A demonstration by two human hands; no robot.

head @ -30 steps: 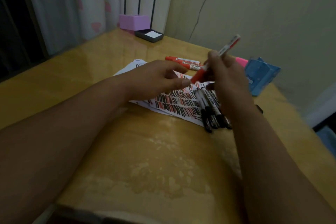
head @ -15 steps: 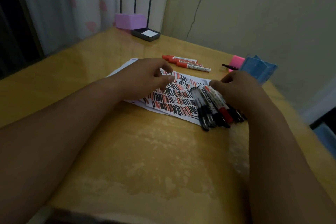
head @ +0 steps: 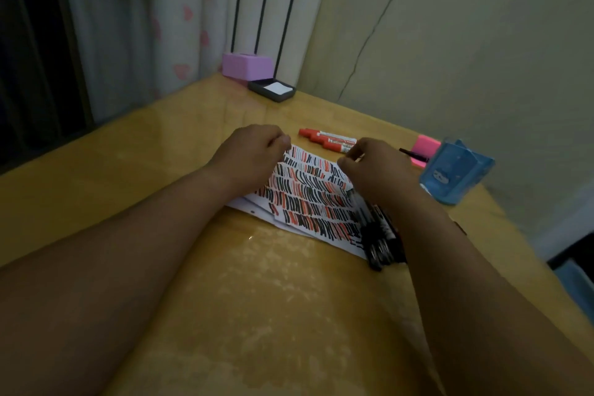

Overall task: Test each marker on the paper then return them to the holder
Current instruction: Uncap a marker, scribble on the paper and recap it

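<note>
Since half a second ago, the right hand (head: 379, 170) has left the bundle of black-capped markers (head: 379, 243) and advanced towards the far side of the table, while the left hand (head: 254, 151) has stayed on the sheet. The white paper sheets covered with rows of red and black strokes (head: 308, 199) lie fanned on the glossy yellow wooden table (head: 154, 154). The bundle rests on their right edge, partly hidden under the right forearm. Three red markers with white labels (head: 331, 140) lie side by side just beyond the far edge of the paper. The translucent blue plastic holder (head: 456, 173) stands near the right table edge, well apart from both marker groups, and no marker shows in it. The left hand rests on the far left part of the paper with its fingers curled and the thumb against the forefinger. Whether it pinches the sheet cannot be told. The right hand is curled with thumb and forefinger drawn together just beside the nearest red marker. Whether they touch or grip it cannot be told. A pink block (head: 426, 148) with a thin black pen (head: 414, 154) lies beside the holder. The step in hand appears to be fetching the next red marker for testing. The next move calls for a firm pinch on one barrel only, without rolling its neighbours, then uncapping it while the left hand steadies the paper.
</note>
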